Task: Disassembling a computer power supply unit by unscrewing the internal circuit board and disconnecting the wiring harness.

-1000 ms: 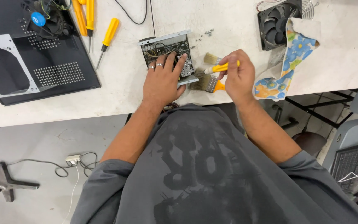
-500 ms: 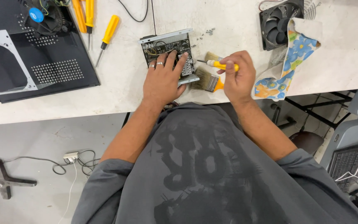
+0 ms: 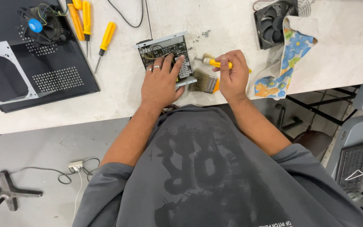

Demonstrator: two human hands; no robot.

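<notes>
Left hand pressed flat on circuit board near table front edge. Right hand pinches yellow screwdriver; brush beneath. Best keep board pinned, tip square.

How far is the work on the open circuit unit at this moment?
Done: the circuit unit lies open, with loose screws beside it. In hand: the left hand presses on the unit, and the right hand grips a yellow-handled screwdriver. Left: the brush lies unused, and the unit is not closed.
</notes>
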